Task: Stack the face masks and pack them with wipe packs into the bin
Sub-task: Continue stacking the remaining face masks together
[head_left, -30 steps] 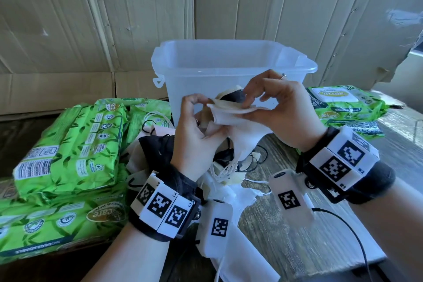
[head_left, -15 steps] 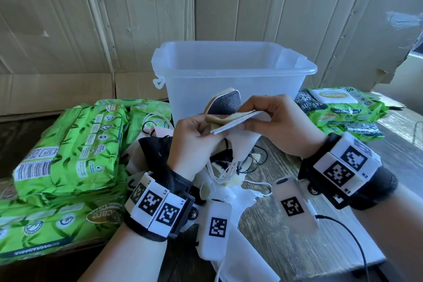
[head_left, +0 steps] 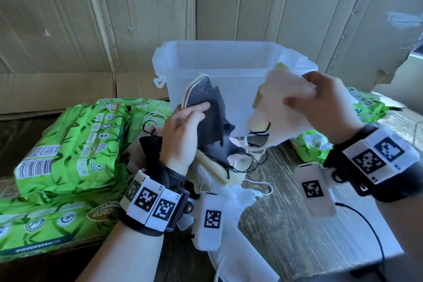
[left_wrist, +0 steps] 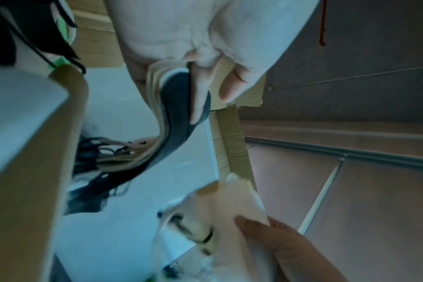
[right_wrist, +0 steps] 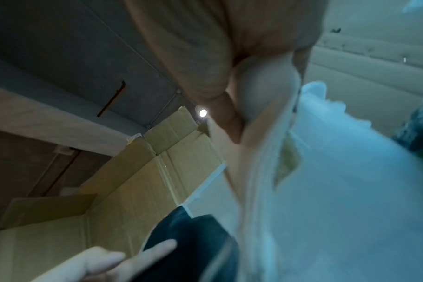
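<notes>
My left hand grips a small stack of face masks with a dark grey one on top and beige ones behind, upright in front of the clear plastic bin. In the left wrist view the thumb presses on that grey mask stack. My right hand pinches a bunch of cream and white masks, lifted to the right of the left stack and apart from it; they blur in the right wrist view as cream masks. More loose masks lie on the table below the hands.
Green wipe packs are piled at the left, with more green packs right of the bin. Cardboard walls close off the back. The wooden table shows bare at front right, with a black cable across it.
The hands held one bundle together in front of the bin; now the right hand has pulled the cream masks away up and right, while the left keeps the grey-topped stack.
</notes>
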`<state>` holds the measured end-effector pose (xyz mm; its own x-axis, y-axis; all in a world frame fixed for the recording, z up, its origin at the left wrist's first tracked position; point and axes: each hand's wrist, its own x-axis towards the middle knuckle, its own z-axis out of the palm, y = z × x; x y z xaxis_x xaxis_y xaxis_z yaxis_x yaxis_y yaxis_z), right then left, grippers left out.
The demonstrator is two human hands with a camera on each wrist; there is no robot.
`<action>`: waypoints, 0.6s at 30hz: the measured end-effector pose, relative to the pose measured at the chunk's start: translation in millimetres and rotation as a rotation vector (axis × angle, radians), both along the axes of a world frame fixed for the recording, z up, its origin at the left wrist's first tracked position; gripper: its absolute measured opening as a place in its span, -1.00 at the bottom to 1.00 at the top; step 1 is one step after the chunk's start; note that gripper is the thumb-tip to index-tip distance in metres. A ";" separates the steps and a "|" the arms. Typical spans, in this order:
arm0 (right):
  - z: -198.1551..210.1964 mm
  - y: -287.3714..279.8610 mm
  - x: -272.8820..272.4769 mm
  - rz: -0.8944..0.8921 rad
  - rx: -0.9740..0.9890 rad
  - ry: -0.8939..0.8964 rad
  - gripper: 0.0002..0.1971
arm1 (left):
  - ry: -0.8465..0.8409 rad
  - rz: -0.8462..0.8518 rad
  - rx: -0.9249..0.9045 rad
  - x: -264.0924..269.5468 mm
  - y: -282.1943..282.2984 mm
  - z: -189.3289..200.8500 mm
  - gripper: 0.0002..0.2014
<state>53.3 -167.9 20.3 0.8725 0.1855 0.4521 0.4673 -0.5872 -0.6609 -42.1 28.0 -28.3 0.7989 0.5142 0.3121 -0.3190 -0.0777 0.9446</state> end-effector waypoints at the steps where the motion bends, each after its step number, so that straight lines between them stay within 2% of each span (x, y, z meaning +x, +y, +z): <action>1: 1.5 -3.0 1.6 -0.095 -0.053 -0.014 -0.60 | -0.017 0.023 0.005 -0.6 -0.9 0.1 -0.70; 3: 3.7 -2.0 -1.6 -0.169 -0.108 -0.036 -0.65 | -0.029 0.058 0.062 -0.7 -3.5 -1.7 -0.77; 6: -0.4 16.1 -14.4 -0.075 -0.131 -0.074 -0.73 | -0.017 0.017 0.120 -1.5 -9.8 -3.8 -0.76; 9: -11.1 43.1 -33.2 0.166 -0.091 0.054 -0.84 | -0.008 -0.098 0.083 -6.8 -18.2 -0.6 -0.86; 11: -15.9 55.1 -44.4 0.405 0.069 0.208 -0.83 | -0.027 -0.123 0.060 -9.0 -19.4 0.7 -0.74; 13: -18.4 58.6 -46.1 0.536 0.203 0.306 -0.82 | -0.036 -0.107 0.015 -8.5 -16.6 1.6 -0.65; 15: -19.7 56.0 -42.1 0.562 0.249 0.333 -0.84 | -0.005 -0.100 0.001 -6.7 -13.4 0.1 -0.65; 18: -22.1 51.1 -31.4 0.507 0.244 0.308 -0.66 | 0.063 -0.130 0.042 -3.4 -12.6 -4.8 -0.81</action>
